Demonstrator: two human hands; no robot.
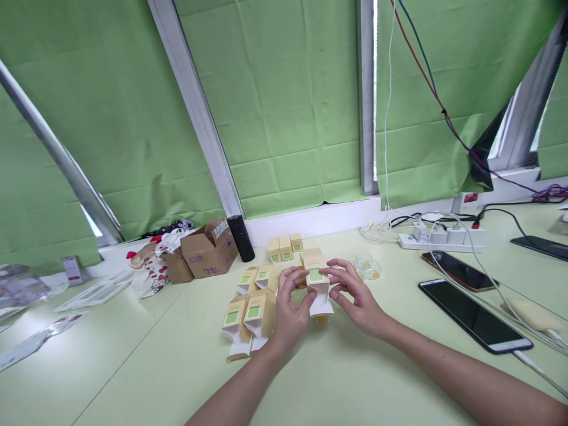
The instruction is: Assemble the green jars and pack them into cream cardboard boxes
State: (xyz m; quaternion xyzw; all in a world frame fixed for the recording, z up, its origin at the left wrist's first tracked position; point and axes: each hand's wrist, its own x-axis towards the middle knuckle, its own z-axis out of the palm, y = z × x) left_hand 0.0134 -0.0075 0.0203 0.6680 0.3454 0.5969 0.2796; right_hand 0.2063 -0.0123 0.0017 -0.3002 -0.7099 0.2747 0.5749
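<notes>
Between my two hands is a small cream carton (318,278) with a green label and a white flap hanging open at its lower end. My left hand (291,305) grips its left side, fingers curled over the top. On the other side, the fingertips and thumb of my right hand (355,299) press against the carton. Something small and yellow (322,319) shows just under the flap; I cannot make out what it is. Several like cartons with open flaps (248,316) stand left of my left hand. Clear plastic containers with yellow bits (367,266) lie beyond my right hand.
Several closed small cartons (284,247) stand at the back, near a black cylinder (241,238) and a brown cardboard box (209,249). To the right lie two phones, the nearer one (474,315) on a cable, and a white power strip (441,239).
</notes>
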